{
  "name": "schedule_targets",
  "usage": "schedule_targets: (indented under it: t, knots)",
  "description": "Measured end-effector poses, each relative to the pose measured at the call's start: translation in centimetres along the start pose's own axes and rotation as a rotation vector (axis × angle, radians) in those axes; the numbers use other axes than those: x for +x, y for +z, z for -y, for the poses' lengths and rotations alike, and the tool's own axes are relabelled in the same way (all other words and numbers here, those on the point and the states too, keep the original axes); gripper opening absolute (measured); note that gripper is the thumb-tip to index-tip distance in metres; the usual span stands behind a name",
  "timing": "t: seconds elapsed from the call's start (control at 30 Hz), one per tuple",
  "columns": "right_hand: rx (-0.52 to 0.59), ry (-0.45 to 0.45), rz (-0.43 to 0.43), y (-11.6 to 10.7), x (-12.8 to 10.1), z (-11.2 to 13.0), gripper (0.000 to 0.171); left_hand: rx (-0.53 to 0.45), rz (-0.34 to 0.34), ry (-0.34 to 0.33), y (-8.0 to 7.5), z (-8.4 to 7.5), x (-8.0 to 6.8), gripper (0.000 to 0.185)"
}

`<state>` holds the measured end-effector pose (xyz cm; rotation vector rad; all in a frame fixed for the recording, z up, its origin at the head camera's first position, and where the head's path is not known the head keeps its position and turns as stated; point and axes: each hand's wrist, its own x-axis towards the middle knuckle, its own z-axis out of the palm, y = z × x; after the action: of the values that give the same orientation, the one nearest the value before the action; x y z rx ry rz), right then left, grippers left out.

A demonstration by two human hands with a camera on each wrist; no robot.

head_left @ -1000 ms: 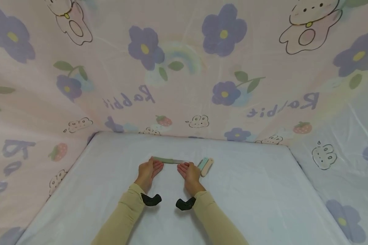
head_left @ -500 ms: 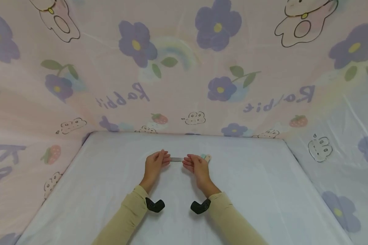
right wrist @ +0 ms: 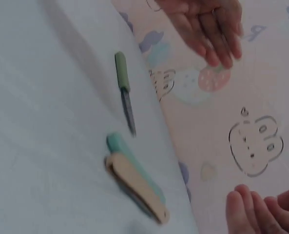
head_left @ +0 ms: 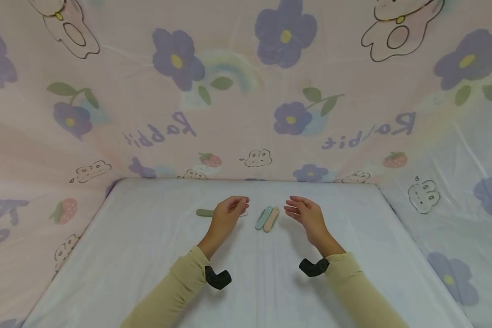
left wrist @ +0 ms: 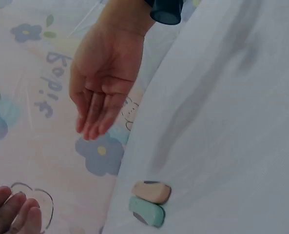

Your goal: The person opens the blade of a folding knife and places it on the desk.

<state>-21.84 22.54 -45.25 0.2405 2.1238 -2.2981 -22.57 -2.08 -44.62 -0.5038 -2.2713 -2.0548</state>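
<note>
A green-handled folding knife (right wrist: 121,73) lies unfolded on the white surface, its blade pointing toward two folded knives. These lie side by side, one teal (head_left: 263,218) and one beige (head_left: 272,220). My left hand (head_left: 225,219) hovers over the green knife with relaxed fingers, hiding most of its blade in the head view. Off to the right of the folded pair, my right hand (head_left: 310,219) is raised with loosely extended fingers and holds nothing. In the left wrist view the palm of the right hand (left wrist: 107,73) shows bare.
A white-covered table (head_left: 147,282) bears the knives. Behind it and at both sides hangs a pink patterned cloth (head_left: 229,136) with flowers and rabbits. Each wrist wears a black device, one on the left (head_left: 218,278) and one on the right (head_left: 313,268).
My hands were at the two ends of the green knife. Both have shifted right and apart, the right hand farther, uncovering the teal and beige knives. The head view has turned slightly.
</note>
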Motion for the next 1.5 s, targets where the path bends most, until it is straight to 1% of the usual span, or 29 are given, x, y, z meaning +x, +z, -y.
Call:
schedule_targets:
  t: [0.07,0.13,0.2,0.3,0.43,0.57,0.63,0.73,0.9,1.07,1.2,1.37,1.5]
  knots:
    - [-0.041,0.026,0.03,-1.1,0.1,-0.2,0.035,0.068,0.023,0.0,0.4,-0.4,-0.1,0.023]
    - [-0.06,0.056,0.051,-2.1,0.3,-0.5,0.037,0.134,0.049,-0.012,0.8,-0.6,-0.3,0.022]
    - [-0.071,0.084,0.064,-2.9,0.4,-0.8,0.038,0.178,0.071,-0.03,1.2,-0.5,-0.6,0.022]
    - [-0.078,0.134,0.088,-3.8,0.5,-1.2,0.041,0.213,0.101,-0.067,2.0,0.1,-1.2,0.023]
    - [-0.103,0.186,0.139,-4.2,0.4,-2.0,0.045,0.235,0.122,-0.118,3.1,1.6,-1.6,0.026]
    - [-0.109,0.197,0.167,-3.7,0.5,-2.8,0.044,0.239,0.129,-0.15,4.1,2.8,-1.9,0.028]
    - [-0.104,0.199,0.167,-3.3,0.5,-3.2,0.043,0.242,0.13,-0.161,4.6,3.3,-1.9,0.028]
    - [-0.08,0.216,0.161,-2.8,0.6,-3.7,0.042,0.242,0.131,-0.182,5.2,3.6,-1.9,0.028]
    - [-0.011,0.253,0.182,-2.0,0.3,-4.4,0.042,0.243,0.13,-0.192,5.9,3.9,-1.9,0.028]
    - [0.021,0.263,0.19,-1.2,0.2,-5.0,0.04,0.265,0.142,-0.204,6.2,4.5,-1.9,0.029]
    - [0.034,0.267,0.201,-0.7,0.1,-5.0,0.04,0.26,0.159,-0.202,6.3,4.9,-1.8,0.029]
    - [0.06,0.274,0.214,-0.2,0.2,-5.0,0.042,0.269,0.153,-0.203,6.4,5.0,-1.7,0.029]
    - [0.087,0.291,0.201,0.1,0.4,-5.1,0.041,0.268,0.142,-0.208,6.6,4.9,-1.6,0.028]
